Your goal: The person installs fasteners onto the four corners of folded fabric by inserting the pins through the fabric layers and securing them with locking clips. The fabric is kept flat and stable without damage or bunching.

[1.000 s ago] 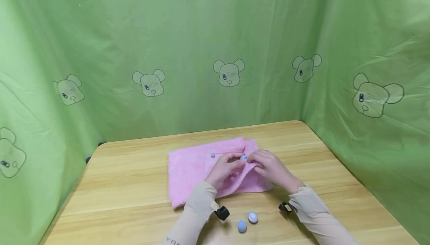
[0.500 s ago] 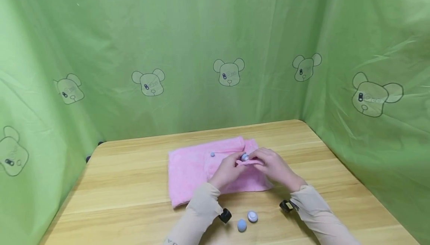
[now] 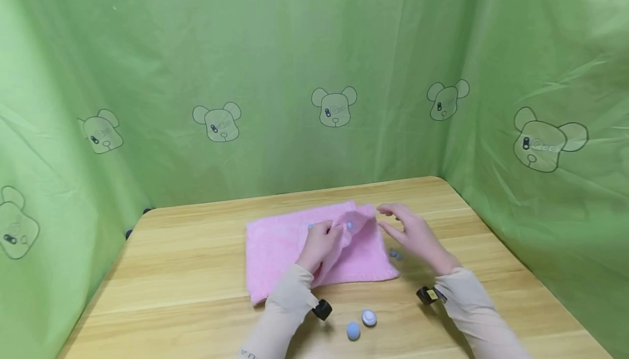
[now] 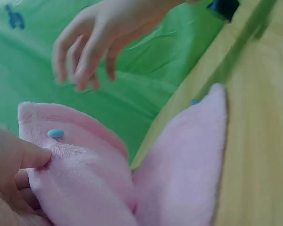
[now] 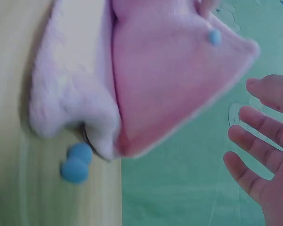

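Note:
My left hand (image 3: 316,247) pinches a raised fold of the pink plush cloth (image 3: 275,260). Just beyond its thumb, a small blue button-like piece (image 4: 55,133) sits on the fabric in the left wrist view. My right hand (image 3: 417,236) is off the cloth's right side, holding nothing, with fingers spread apart in the right wrist view. Below that hand, two small blue round pieces (image 5: 76,163) lie at the cloth's edge. Another blue dot (image 3: 310,226) shows on the cloth beside the left hand.
On the wooden table (image 3: 187,293), a blue round piece (image 3: 353,330) and a pale ringed round piece (image 3: 369,318) lie near the front, between the forearms. Green curtains (image 3: 275,47) with printed bear heads surround the table's back and sides.
My right hand has left the cloth and moved right, its fingers opening out. The left hand has shifted slightly left, still holding the fold. Two blue pieces are now visible at the cloth's right edge.

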### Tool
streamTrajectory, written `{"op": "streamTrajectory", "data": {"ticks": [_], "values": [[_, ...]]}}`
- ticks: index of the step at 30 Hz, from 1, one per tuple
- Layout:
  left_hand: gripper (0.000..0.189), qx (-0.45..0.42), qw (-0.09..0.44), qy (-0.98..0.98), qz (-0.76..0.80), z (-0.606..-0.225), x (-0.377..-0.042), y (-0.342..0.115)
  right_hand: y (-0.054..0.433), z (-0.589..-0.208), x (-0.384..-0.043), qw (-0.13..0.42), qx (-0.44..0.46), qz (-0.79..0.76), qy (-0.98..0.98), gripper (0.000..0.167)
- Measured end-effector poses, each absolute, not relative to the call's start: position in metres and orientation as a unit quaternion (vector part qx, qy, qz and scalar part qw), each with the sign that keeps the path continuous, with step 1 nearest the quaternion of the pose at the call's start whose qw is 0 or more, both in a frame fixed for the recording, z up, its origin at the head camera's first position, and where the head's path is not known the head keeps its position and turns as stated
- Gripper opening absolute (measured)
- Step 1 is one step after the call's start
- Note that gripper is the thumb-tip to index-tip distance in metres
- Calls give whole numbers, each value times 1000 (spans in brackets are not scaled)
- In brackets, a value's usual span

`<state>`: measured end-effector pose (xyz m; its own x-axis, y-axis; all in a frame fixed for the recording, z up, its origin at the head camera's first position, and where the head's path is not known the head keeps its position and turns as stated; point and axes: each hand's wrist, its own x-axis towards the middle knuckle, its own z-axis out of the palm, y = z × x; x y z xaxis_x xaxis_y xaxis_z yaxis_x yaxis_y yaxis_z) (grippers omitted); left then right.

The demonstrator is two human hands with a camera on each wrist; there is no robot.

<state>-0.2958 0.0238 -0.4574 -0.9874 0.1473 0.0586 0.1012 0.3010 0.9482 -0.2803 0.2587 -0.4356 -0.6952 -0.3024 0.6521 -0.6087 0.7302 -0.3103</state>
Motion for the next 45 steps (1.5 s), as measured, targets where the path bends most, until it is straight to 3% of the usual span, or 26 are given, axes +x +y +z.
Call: {"op": "streamTrajectory", "data": {"ticks": [4,8,12,17,21,25,31,35,45], "values": [[27,33,34,779,625,-457,-306,8,271,-434,-284,302,244,260,-884,31],[30,8,28,772,635,-463,-315,-10,282,-431,-287,269,229,264,-898,23],[33,1,53,764,643,-472,-323,-25,293,-430,-290,181,220,269,-920,18],[20,-6,121,724,679,-477,-327,-37,305,-437,-293,54,216,258,-940,12],[25,0,148,728,670,-474,-326,-44,306,-448,-296,-28,237,259,-936,8],[23,-1,135,753,644,-469,-325,-51,302,-455,-297,-81,257,263,-926,9],[29,-13,55,810,584,-458,-323,-58,299,-458,-294,-106,257,272,-921,13],[31,2,34,819,573,-447,-320,-60,300,-460,-294,-113,254,265,-923,13],[18,129,59,860,490,-425,-286,-51,300,-463,-296,-105,259,246,-928,15]]}}
